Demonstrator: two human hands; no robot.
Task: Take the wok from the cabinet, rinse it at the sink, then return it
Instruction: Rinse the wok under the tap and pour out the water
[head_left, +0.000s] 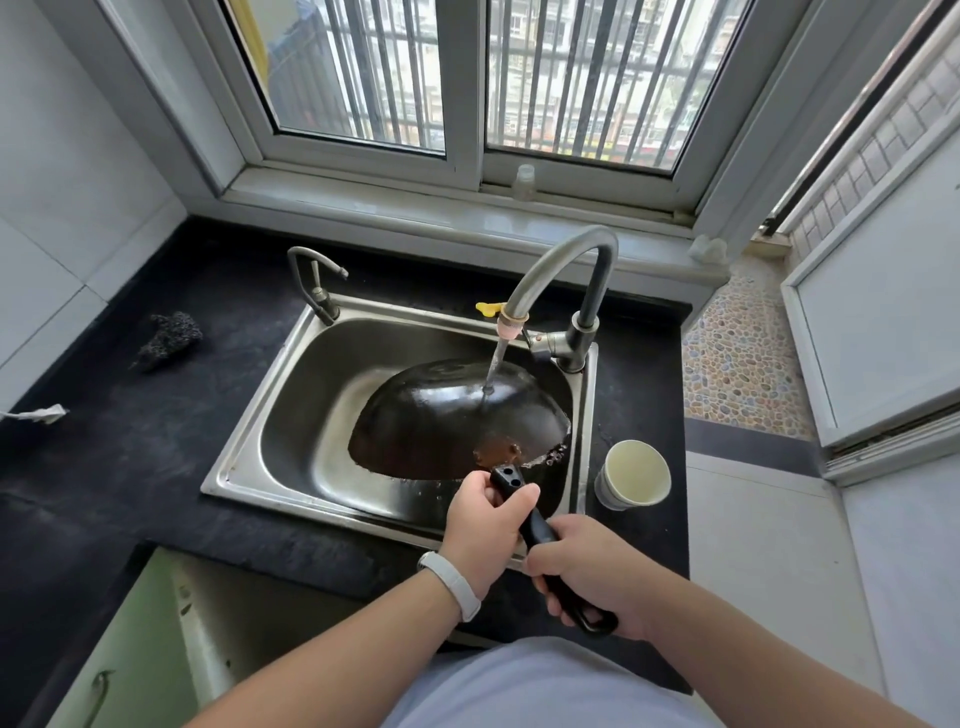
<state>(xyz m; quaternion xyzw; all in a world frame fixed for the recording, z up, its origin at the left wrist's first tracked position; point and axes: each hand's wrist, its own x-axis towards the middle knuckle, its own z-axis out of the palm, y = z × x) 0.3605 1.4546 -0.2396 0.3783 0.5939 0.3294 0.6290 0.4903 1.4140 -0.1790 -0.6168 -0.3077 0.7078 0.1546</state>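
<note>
A black wok (441, 415) lies tilted inside the steel sink (249, 441), its bowl facing me. Water runs from the curved tap (561, 265) onto the wok's inner wall, and brownish water pools near the handle end. Both hands hold the long black handle (540, 530). My left hand (483, 530), with a white band on the wrist, grips it close to the bowl. My right hand (592, 566) grips it nearer the looped end. Below the counter at the lower left, a green cabinet door (135, 639) stands open.
A paper cup (634, 473) stands on the dark counter just right of the sink. A dark scouring pad (169, 338) lies at the left, with a white scrap (39, 414) nearer the wall. A small second tap (314, 280) rises at the sink's back left. The window (467, 78) is behind.
</note>
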